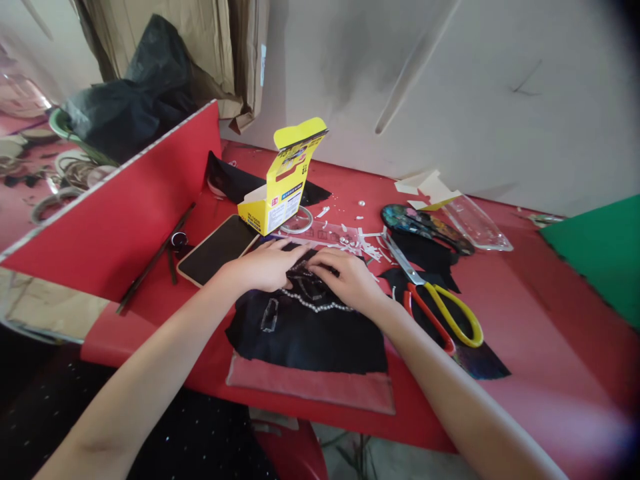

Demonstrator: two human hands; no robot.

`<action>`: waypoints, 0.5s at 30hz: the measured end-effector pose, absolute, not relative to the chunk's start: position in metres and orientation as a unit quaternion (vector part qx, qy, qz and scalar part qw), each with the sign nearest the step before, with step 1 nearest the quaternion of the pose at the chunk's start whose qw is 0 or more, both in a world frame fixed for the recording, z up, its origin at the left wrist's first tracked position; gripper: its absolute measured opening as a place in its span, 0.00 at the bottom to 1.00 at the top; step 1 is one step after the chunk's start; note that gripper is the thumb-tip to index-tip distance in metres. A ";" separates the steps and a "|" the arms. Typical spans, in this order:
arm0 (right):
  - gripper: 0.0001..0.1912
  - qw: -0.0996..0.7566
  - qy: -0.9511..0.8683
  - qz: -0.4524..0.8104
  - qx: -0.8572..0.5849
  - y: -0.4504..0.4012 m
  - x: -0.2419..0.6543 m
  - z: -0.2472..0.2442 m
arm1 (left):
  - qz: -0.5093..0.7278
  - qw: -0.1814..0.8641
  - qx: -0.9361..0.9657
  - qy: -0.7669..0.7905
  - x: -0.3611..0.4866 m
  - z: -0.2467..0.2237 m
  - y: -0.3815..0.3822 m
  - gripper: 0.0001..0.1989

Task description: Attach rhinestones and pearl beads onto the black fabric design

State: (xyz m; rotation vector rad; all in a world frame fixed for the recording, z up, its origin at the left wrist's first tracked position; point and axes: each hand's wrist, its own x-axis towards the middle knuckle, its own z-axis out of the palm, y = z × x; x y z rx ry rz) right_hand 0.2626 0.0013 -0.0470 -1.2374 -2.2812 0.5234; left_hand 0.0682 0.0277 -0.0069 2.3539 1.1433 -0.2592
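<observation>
A piece of black cloth (310, 343) lies on a clear plastic sheet (310, 387). My left hand (273, 265) rests on its upper left part, fingers stretched out and lying flat. My right hand (347, 277) is just to the right, with thumb and fingers bent together at the cloth; whatever is between the tips is too small to make out. Below both hands a string of pearl-like beads (320, 307) curves across the cloth, partly hidden by them. A clear rectangular outline piece (270, 315) sits on the cloth's left side.
Scissors with red and yellow handles (435, 313) lie at right over dark scraps. Behind my hands stand an open yellow box (285, 183) and a white ring (299, 220). White slivers (367, 248) are scattered nearby. A dark phone-like slab (220, 250) and red partition (150, 193) are left.
</observation>
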 end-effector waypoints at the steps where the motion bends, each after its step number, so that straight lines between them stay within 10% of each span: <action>1: 0.08 0.249 -0.838 0.188 -0.448 0.002 0.264 -0.047 | -0.098 0.253 0.865 0.422 0.068 -0.007 0.028 0.44; 15: 0.07 0.229 -0.872 0.166 -0.399 0.003 0.265 -0.053 | -0.077 0.256 0.868 0.418 0.069 -0.007 0.027 0.43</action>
